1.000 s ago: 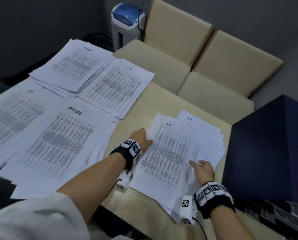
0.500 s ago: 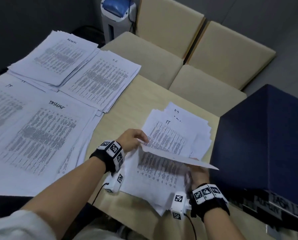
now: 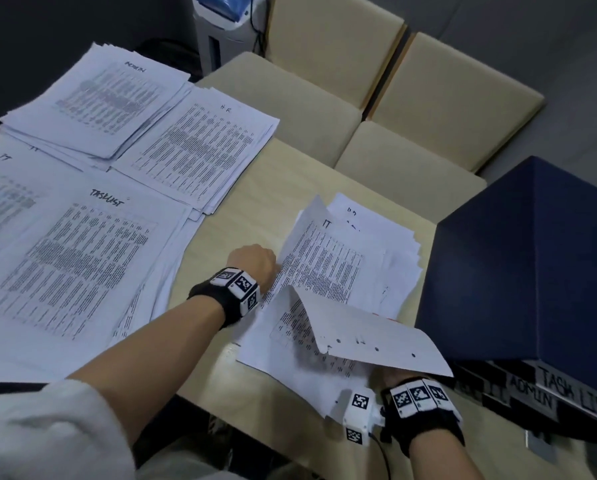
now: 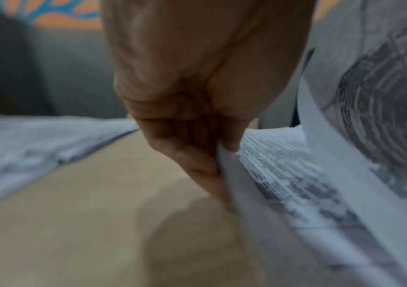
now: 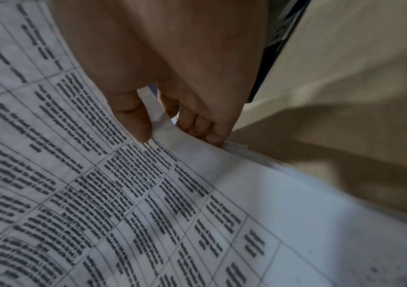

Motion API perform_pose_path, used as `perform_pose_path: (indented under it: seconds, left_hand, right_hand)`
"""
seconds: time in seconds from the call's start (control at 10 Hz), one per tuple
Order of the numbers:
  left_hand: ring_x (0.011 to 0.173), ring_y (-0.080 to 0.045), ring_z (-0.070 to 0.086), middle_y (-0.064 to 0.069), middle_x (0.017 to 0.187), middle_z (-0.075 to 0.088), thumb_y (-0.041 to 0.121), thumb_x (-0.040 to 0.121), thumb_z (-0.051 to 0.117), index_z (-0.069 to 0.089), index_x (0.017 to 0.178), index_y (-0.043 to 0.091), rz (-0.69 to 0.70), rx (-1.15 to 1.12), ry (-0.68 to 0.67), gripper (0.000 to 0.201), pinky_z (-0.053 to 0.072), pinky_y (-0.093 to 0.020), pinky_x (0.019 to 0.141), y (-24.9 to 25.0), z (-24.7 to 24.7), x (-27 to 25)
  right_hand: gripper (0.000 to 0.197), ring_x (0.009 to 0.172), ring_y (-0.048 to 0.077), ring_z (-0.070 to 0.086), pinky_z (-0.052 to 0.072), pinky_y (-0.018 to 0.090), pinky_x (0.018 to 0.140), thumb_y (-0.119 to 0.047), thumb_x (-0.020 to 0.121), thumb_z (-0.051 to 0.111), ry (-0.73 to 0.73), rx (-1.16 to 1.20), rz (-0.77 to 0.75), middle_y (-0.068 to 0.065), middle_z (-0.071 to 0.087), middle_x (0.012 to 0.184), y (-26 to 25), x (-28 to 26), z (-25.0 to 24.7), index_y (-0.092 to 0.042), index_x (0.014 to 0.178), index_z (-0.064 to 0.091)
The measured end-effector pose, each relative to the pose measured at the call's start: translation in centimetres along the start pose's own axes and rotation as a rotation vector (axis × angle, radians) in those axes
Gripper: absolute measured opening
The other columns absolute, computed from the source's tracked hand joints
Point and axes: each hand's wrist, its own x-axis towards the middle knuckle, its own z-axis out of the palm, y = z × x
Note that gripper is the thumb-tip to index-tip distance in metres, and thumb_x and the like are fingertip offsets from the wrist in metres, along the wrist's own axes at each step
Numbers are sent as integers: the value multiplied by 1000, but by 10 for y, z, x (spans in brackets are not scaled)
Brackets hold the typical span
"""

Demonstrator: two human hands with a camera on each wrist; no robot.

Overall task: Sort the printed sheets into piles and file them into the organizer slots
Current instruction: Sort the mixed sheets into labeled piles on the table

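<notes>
An unsorted stack of printed sheets (image 3: 390, 271) lies on the table beside the dark blue organizer (image 3: 525, 258). My left hand (image 3: 267, 265) pinches the left edge of the top sheet marked IT (image 3: 324, 268) and lifts that edge; the left wrist view shows my fingertips (image 4: 212, 167) closed on the paper edge. My right hand (image 5: 163, 124) pinches the near edge of another sheet (image 3: 376, 337) between thumb and fingers and holds it raised, blank side up. That raised sheet hides most of the right hand in the head view.
Four sorted piles cover the table's left: ADMIN (image 3: 106, 98), HR (image 3: 200, 150), IT (image 3: 2, 195), TASKLIST (image 3: 68, 258). The organizer's front shows labels reading ADMIN and TASK LIST (image 3: 553, 393). Beige chairs (image 3: 290, 105) and a white and blue machine (image 3: 224, 26) stand beyond the table.
My right hand took hold of a sheet and raised it off the stack, blank side up. My left hand closed on the IT sheet's left edge and lifted it.
</notes>
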Motion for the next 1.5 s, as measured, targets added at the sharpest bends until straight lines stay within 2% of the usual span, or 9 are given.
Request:
perform_pose_path:
  seconds: [0.1, 0.2, 0.3, 0.4, 0.6, 0.9, 1.2, 1.3, 1.5]
  left_hand:
    - [62, -23, 52, -2, 64, 51, 43, 101, 39, 57, 72, 10, 110, -63, 94, 48, 34, -26, 54, 2, -11, -3]
    - [60, -20, 48, -3, 64, 54, 19, 97, 54, 58, 69, 10, 211, -466, 69, 29, 37, -28, 60, -2, -8, -4]
    - [78, -16, 65, -5, 88, 73, -8, 86, 55, 75, 91, 11, 198, -908, -94, 28, 51, -28, 76, -1, -6, -14]
    - [90, -17, 68, -6, 104, 74, -12, 82, 52, 74, 106, 9, 144, -948, -145, 39, 53, -25, 83, 0, 4, -13]
    - [78, -22, 59, -4, 88, 63, 28, 81, 69, 56, 89, 14, -220, -576, 50, 21, 49, -29, 68, -3, 28, -3]
    - [66, -21, 62, -1, 70, 62, 49, 100, 40, 58, 72, 14, 23, -98, 42, 48, 54, -30, 67, -4, 16, -1]
    - [74, -13, 65, -8, 83, 74, -2, 84, 63, 76, 84, 6, 271, -1017, -42, 15, 52, -26, 75, -10, 0, -18]
    - [52, -7, 55, -3, 57, 65, -11, 64, 58, 74, 65, 11, 219, -1303, -161, 27, 43, -20, 54, -6, 5, -24]
    - [76, -12, 61, -4, 93, 69, -8, 76, 53, 66, 90, 10, 25, -1051, -57, 26, 47, -26, 69, -1, 20, -11]
  right_hand:
    - [83, 149, 24, 23, -3, 33, 118, -49, 86, 42, 63, -886, -512, 3, 4, 165, 37, 40, -32, -27, 158, 9]
    - [83, 145, 32, 32, 5, 49, 114, -47, 80, 45, 14, -1020, -701, 5, 14, 163, 44, 45, -41, -24, 156, 22]
    - [55, 133, 30, 47, 23, 45, 110, -39, 103, 30, -91, -139, -555, 8, 39, 155, 27, 28, -25, -10, 148, 40]
    - [21, 87, 26, 57, 54, 23, 63, -1, 99, 47, 111, 91, -380, -3, 72, 82, 2, 20, -3, -15, 87, 59]
    - [24, 83, 27, 63, 51, 31, 68, 9, 84, 53, 147, 119, -440, 13, 66, 91, 6, 9, -3, -3, 103, 61]
    - [23, 75, 26, 57, 46, 33, 66, 12, 86, 45, 112, 88, -384, 13, 63, 76, 9, 9, -7, -3, 78, 60]
    - [22, 52, 20, 60, 49, 20, 45, 15, 87, 45, 38, 126, -360, 7, 61, 56, -9, 6, 10, 0, 78, 57]
    - [14, 75, 31, 67, 56, 34, 65, 12, 80, 59, 144, 88, -339, 25, 69, 85, -7, 9, 8, 9, 92, 64]
    - [15, 74, 28, 60, 48, 34, 63, 13, 80, 55, 216, 188, -368, 13, 66, 71, -3, 4, 2, 2, 87, 63]
